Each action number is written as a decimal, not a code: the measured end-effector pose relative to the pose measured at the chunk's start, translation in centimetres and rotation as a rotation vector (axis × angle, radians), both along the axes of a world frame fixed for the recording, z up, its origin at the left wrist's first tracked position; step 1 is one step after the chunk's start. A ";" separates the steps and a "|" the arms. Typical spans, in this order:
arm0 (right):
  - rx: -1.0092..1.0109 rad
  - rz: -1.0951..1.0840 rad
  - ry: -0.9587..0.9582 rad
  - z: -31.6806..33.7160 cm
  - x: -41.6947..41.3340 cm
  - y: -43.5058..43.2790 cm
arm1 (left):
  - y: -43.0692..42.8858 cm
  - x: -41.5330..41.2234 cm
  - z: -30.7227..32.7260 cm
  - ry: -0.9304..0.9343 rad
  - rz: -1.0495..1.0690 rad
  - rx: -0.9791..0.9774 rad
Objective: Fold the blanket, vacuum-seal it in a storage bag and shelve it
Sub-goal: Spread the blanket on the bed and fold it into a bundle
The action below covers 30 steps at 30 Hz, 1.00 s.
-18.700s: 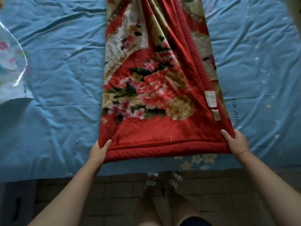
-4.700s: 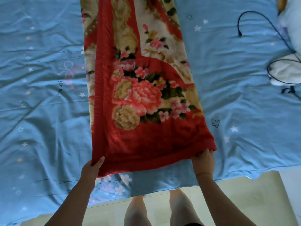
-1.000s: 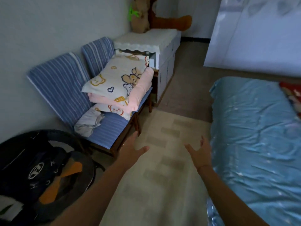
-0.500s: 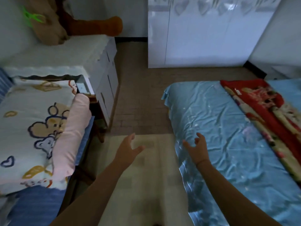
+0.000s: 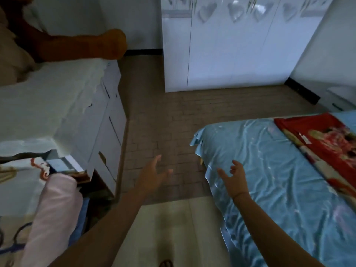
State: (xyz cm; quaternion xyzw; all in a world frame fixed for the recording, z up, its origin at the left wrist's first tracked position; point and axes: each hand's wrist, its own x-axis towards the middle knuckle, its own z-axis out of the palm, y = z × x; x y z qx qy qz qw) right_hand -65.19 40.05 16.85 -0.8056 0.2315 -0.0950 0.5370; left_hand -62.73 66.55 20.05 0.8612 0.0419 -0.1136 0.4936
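Both hands reach forward at mid-frame, bare and empty. The left hand [image 5: 152,177] hangs above the brown brick-patterned floor [image 5: 163,120], fingers spread and relaxed, grasping nothing. The right hand [image 5: 235,180] hovers over the near edge of the bed covered in a wrinkled light-blue satin sheet [image 5: 269,189], fingers loosely splayed and likewise released.

The red floral plush blanket [image 5: 325,145] lies on the sheet at the right edge of the view, well apart from both hands. It shows as a long narrow band with a solid red border, a pink-and-cream flower panel and a small white label near its far end; its right portion runs out of frame.

One sheet corner droops over the bed's far-left corner. Open floor runs between the bed and a white cabinet with drawers [image 5: 109,120] on the left, then on to a glossy white wardrobe with heart-embossed doors [image 5: 227,51]. A pale rectangular mat [image 5: 173,228] lies underfoot. Pink and cartoon-printed bedding [image 5: 52,209] sits at lower left, and an orange-brown stuffed toy [image 5: 82,45] rests on the cabinet top.
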 end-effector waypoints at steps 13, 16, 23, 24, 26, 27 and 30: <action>0.056 -0.199 0.053 -1.3 32.8 -6.5 | -7.4 39.5 0.3 -0.039 -0.180 0.072; 0.075 -0.192 0.066 -1.1 42.0 -8.5 | -9.4 48.2 0.1 -0.013 -0.164 0.041; 0.012 -0.220 0.079 0.1 61.3 -12.3 | -12.9 67.1 -0.4 0.000 -0.206 0.049; 0.017 -0.227 0.079 0.0 63.8 -12.7 | -13.4 69.9 -0.7 0.012 -0.220 0.049; 0.016 -0.248 0.087 -0.6 68.6 -14.1 | -14.8 75.8 -1.3 0.029 -0.266 0.046; 0.013 -0.267 0.090 -1.0 70.9 -14.9 | -15.6 78.8 -1.5 0.029 -0.292 0.043; 0.020 -0.374 0.089 -2.2 77.4 -17.7 | -18.7 87.8 -2.1 0.037 -0.392 0.033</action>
